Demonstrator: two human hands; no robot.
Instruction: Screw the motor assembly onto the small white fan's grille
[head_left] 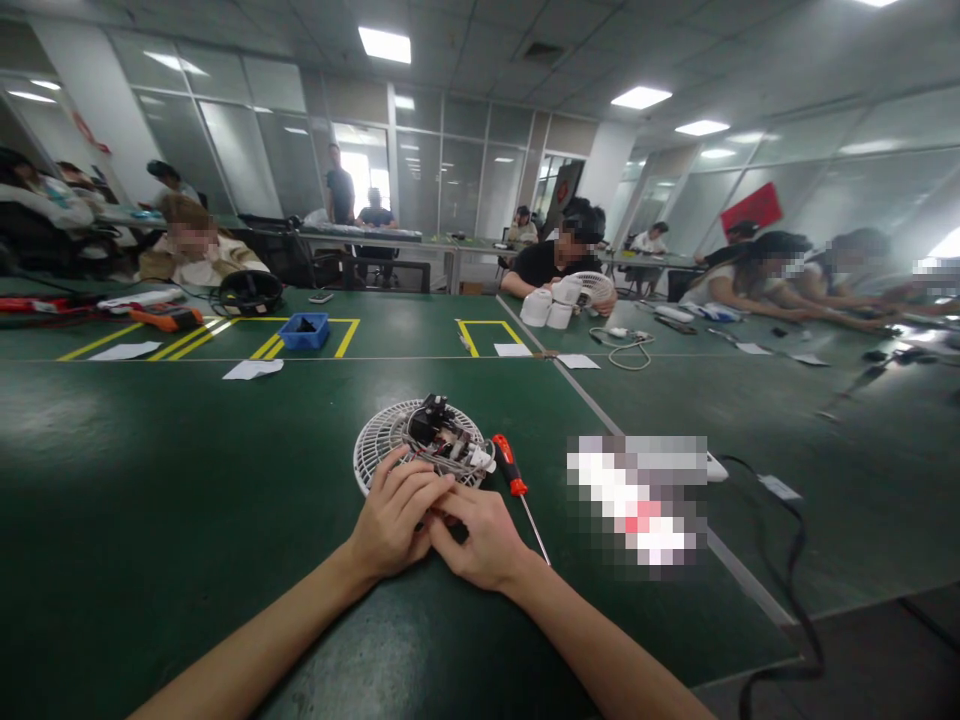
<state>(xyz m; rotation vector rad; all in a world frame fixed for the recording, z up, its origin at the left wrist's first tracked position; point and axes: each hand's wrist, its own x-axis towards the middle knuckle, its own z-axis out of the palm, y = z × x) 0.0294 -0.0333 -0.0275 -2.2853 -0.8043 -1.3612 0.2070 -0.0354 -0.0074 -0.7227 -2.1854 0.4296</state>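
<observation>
Left hand [391,515] and right hand [484,530] meet at the near edge of a round white plastic fan grille [375,440] on the green surface [262,480]; fingers curl inward, gripping what, I cannot tell; black wired components [429,416] top the grille; a red-and-black screwdriver [510,466] lies just beside.

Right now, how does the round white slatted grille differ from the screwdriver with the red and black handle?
The round white slatted grille is broad and circular; the red and black screwdriver is long and slim. The grille carries grey wires and black parts, while nothing sits on the screwdriver. Both lie on the green table.
</observation>
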